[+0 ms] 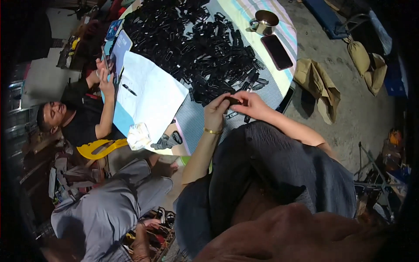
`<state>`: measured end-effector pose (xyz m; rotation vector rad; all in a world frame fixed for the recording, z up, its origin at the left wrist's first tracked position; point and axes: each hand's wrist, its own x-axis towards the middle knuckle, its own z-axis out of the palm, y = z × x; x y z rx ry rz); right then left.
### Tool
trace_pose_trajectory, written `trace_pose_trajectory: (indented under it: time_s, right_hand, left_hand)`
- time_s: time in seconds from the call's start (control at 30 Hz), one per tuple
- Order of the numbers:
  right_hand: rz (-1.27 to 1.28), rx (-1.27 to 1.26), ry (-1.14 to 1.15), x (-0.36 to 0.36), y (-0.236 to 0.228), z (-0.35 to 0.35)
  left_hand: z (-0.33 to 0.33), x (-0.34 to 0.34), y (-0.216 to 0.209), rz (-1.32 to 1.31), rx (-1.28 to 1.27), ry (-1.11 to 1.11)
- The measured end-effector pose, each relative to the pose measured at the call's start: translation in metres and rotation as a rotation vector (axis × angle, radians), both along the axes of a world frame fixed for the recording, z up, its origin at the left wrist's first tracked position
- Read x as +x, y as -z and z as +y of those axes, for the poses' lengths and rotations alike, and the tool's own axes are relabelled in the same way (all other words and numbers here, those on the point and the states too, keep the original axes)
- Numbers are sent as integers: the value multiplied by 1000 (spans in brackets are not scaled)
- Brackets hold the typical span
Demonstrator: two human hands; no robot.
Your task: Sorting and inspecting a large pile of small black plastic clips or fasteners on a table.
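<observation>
Presently, the dark piece (234,101) sits between the two hands, above the near edge of the desk (192,129) and just on the person's side of the heap of black clips (209,56). Left hand (214,110): fingers clamped on the left end of the piece, thumb and fingertips together around it. Right hand (253,106): fingers closed on the right end, the exact contact hidden behind the fingertips. Governing relation: the piece bridges the gap between the two sets of fingers, so neither hand is clearly nearer — each bears on one end. The long axis runs from left to right, roughly parallel to the near edge and across the line of the forearms, with the right end slightly lower in the view. One end points into the left fingers, the other into the right; which of them is the front cannot be told, since the fingers cover both. A pale strip (232,115) lies on the desk just below the hands, apart from the piece — its own long axis also runs roughly left to right.
</observation>
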<state>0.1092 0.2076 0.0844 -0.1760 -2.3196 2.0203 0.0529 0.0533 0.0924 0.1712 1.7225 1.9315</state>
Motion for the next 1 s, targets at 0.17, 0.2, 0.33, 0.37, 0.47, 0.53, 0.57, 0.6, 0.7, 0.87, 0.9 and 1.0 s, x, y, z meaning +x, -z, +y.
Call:
trace_pose_trajectory:
  time_s: [0.17, 0.2, 0.33, 0.37, 0.47, 0.53, 0.57, 0.6, 0.7, 0.87, 0.9, 1.0]
  right_hand:
    - [46, 124, -149, 6, -10, 3]
    - [54, 128, -134, 7, -12, 3]
    - [-57, 130, -133, 18, -17, 17]
    - [-52, 231, -135, 21, -19, 24]
    - [-233, 431, -459, 35, -29, 62]
    - [-362, 653, -527, 48, -31, 81]
    - [-484, 763, -557, 57, -29, 90]
    - [-517, 901, -555, 70, -20, 98]
    - [-675, 1052, -512, 92, 12, 103]
    - [-688, 1019, -362, 97, 35, 85]
    - [-671, 984, -350, 90, 29, 80]
    - [-532, 908, -272, 71, 18, 73]
  left_hand:
    - [-2, 2, -1, 123, -19, 73]
    - [0, 2, -2, 93, -20, 71]
    - [12, 1, 1, -28, -77, 170]
    - [13, 2, 4, -19, -62, 202]
    - [20, 9, 21, -21, -80, 388]
    - [17, 13, 44, 268, -192, 444]
    - [19, 12, 60, 612, -339, 475]
    - [28, 18, 56, 752, -382, 536]
    - [48, 23, 64, 966, -564, 715]
    - [59, 24, 88, 976, -675, 803]
    - [56, 23, 91, 969, -685, 793]
    - [42, 19, 97, 911, -497, 706]
